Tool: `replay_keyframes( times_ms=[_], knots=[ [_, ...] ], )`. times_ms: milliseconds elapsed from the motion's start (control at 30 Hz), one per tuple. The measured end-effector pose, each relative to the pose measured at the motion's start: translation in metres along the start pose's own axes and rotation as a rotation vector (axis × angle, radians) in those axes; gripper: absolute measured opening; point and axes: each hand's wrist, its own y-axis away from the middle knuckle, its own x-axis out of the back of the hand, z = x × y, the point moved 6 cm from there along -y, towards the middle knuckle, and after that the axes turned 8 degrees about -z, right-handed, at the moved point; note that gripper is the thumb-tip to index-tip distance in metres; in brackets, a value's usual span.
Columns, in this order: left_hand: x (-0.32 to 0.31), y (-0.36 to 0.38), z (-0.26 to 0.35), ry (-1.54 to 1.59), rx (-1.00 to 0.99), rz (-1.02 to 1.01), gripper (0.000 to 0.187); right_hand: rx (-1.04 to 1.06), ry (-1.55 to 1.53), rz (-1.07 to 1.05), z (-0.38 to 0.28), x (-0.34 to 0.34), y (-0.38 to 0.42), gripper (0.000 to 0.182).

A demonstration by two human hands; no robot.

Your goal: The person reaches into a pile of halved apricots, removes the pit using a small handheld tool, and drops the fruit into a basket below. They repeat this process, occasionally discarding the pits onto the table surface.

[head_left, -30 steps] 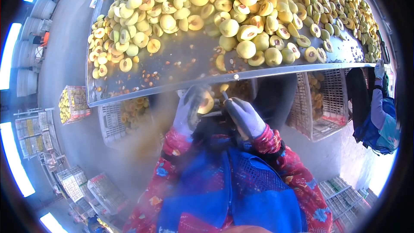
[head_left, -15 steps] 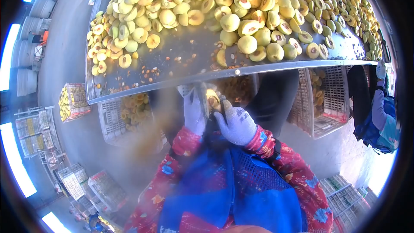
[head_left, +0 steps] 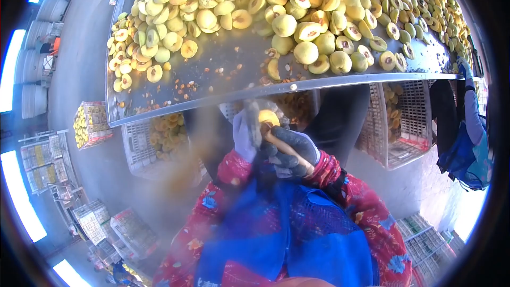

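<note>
Both of my hands wear gloves and are close together below the metal table's front edge. My left hand is closed around a yellow cut fruit. Beside it, my right hand grips a tool with a light brown handle, whose tip meets the fruit. On the metal table lies a large heap of whole and halved yellow-green fruit, with loose pits scattered near the edge.
Below the table edge stand a white crate with fruit at left and another crate at right. A small crate is farther left. At far right a co-worker reaches to the table.
My right hand has turned, so its dark palm side and the tool's handle now show. My left hand has shifted slightly right. The co-worker's hand has moved up onto the table.
</note>
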Motion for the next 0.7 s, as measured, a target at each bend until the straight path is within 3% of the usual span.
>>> replay_keyframes(
  times_ms=[67, 100, 133, 167, 200, 267, 300, 333, 400, 467, 500, 600, 633, 700],
  knots=[
    [0.004, -0.005, -0.008, 0.285, 0.145, 0.016, 0.041, 0.068, -0.039, -0.031, -0.002, -0.006, -0.002, 0.039],
    [0.014, -0.002, -0.008, 0.351, 0.182, 0.154, 0.045, 0.090, -0.019, -0.113, -0.007, -0.008, -0.001, 0.041],
    [0.022, -0.004, 0.002, 0.537, 0.067, 0.160, 0.045, 0.113, -0.001, -0.194, -0.013, -0.011, 0.001, 0.042],
    [0.058, -0.004, 0.001, 0.351, -0.070, 0.239, 0.043, 0.109, 0.081, -0.183, -0.016, -0.008, 0.005, 0.044],
    [0.096, 0.002, 0.012, -0.040, -0.053, 0.265, 0.039, 0.108, 0.175, -0.179, -0.024, -0.006, 0.007, 0.045],
    [0.171, 0.017, 0.034, -0.900, 0.050, 0.398, 0.042, 0.149, 0.204, 0.002, -0.034, 0.016, 0.012, 0.046],
    [0.158, 0.025, 0.079, -1.420, 0.286, 0.514, 0.047, 0.169, 0.222, 0.090, -0.039, 0.024, 0.012, 0.046],
    [0.173, 0.022, 0.085, -1.563, 0.264, 0.627, 0.052, 0.161, 0.262, 0.111, -0.040, 0.026, 0.009, 0.046],
    [0.186, -0.011, 0.105, -1.554, -0.055, 0.558, 0.051, 0.148, 0.345, 0.157, -0.041, 0.028, 0.005, 0.046],
    [0.187, -0.084, 0.104, -1.607, -0.015, 0.340, 0.048, 0.193, 0.511, 0.341, -0.039, 0.021, 0.003, 0.041],
    [0.166, -0.110, 0.114, -1.479, 0.029, 0.384, 0.049, 0.219, 0.645, 0.430, -0.037, 0.013, 0.003, 0.040],
    [0.186, -0.206, 0.058, -1.518, 0.307, 0.306, 0.057, 0.235, 0.959, 0.554, -0.040, 0.004, 0.010, 0.039],
    [0.190, -0.217, 0.040, -1.465, 0.266, 0.379, 0.058, 0.232, 1.011, 0.592, -0.040, 0.000, 0.011, 0.039],
    [0.181, -0.223, 0.039, -1.362, 0.138, 0.235, 0.064, 0.215, 1.032, 0.660, -0.041, -0.008, 0.016, 0.040]
  ],
)
